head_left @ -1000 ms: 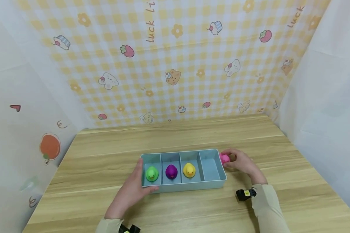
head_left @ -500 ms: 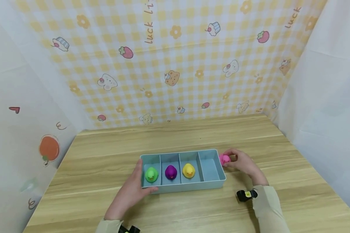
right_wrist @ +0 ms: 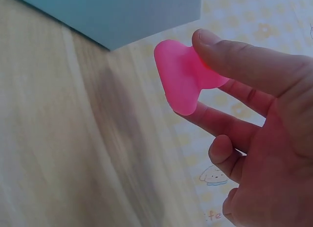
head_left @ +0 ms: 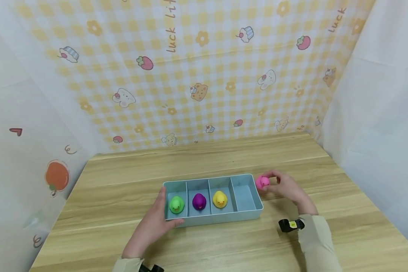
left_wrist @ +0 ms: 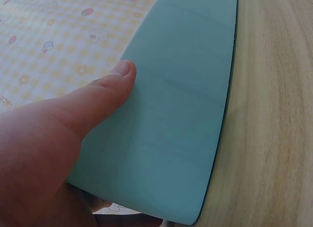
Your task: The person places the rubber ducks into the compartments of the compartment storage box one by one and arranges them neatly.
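A pale blue four-section box (head_left: pixel 221 218) lies on the wooden table. My left hand (head_left: pixel 152 223) grips its left end, the thumb (left_wrist: pixel 105 92) along the front wall and the other fingers round the end wall. Inside, from the left, sit a green toy duck (head_left: pixel 176 204), a purple one (head_left: pixel 199 201) and a yellow one (head_left: pixel 220 199); the rightmost section is bare. Beside the box's right end, my right hand (head_left: pixel 287 189) pinches a pink toy duck (right_wrist: pixel 183 78) between thumb and fingers. In the right wrist view the duck hangs above the tabletop, its shadow below.
Wooden tabletop (head_left: pixel 224 249) stretches around the box on every side. A yellow checked cloth (head_left: pixel 190 68) with printed cartoons hangs behind it. White cloth (head_left: pixel 380 113) closes off both sides. Each wrist wears a small black camera (head_left: pixel 291 225).
My right hand has lifted the pink duck a little, up and slightly right of where it was against the box's end. The left hand keeps its hold; the head view has shifted slightly.
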`<action>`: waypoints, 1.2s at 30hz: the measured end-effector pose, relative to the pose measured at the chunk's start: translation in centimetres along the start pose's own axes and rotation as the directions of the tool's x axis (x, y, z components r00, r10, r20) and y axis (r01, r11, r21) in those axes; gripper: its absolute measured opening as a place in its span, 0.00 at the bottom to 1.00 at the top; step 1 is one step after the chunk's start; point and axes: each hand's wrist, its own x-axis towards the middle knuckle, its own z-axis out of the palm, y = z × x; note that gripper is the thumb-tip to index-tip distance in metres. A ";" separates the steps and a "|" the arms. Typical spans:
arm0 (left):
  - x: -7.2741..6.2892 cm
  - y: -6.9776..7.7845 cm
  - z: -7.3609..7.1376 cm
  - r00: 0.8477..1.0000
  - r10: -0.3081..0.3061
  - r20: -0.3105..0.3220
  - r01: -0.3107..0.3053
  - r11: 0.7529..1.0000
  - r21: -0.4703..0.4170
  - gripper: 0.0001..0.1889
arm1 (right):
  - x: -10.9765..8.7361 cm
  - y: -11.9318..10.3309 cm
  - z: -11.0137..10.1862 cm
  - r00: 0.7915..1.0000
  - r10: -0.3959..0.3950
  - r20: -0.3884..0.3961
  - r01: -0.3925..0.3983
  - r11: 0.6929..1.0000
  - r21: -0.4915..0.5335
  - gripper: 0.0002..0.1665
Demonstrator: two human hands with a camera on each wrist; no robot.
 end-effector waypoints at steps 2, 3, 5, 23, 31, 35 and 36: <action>0.0 0.0 0.0 1.000 -0.002 0.000 0.002 1.000 -0.001 0.66 | -0.1 -0.2 -0.3 1.000 -0.007 -0.010 0.007 1.000 -0.009 0.25; 0.0 0.0 0.0 1.000 -0.004 0.001 0.004 1.000 0.000 0.66 | -0.1 -0.3 -0.4 1.000 -0.008 -0.015 0.008 1.000 -0.015 0.25; 0.0 0.0 0.0 1.000 -0.006 0.001 0.006 1.000 0.001 0.66 | -0.2 -0.5 -0.6 1.000 -0.004 -0.021 0.003 1.000 -0.030 0.25; -0.1 0.0 -0.1 1.000 -0.011 0.006 0.011 1.000 0.001 0.66 | -0.6 -2.7 -1.6 0.993 -0.108 -0.045 0.106 0.994 -0.034 0.22; -0.1 0.2 -0.2 1.000 -0.012 0.009 0.012 1.000 -0.014 0.65 | -0.7 -4.2 -0.7 0.982 -0.187 -0.015 0.187 0.982 -0.003 0.20; -0.2 0.2 -0.2 1.000 -0.013 0.007 0.013 1.000 -0.014 0.65 | -0.5 -4.6 0.2 0.974 -0.227 0.002 0.227 0.974 -0.017 0.20; -0.2 0.2 -0.2 1.000 -0.011 0.005 0.011 1.000 -0.013 0.65 | -0.5 -4.7 0.4 0.973 -0.233 0.005 0.233 0.972 -0.021 0.20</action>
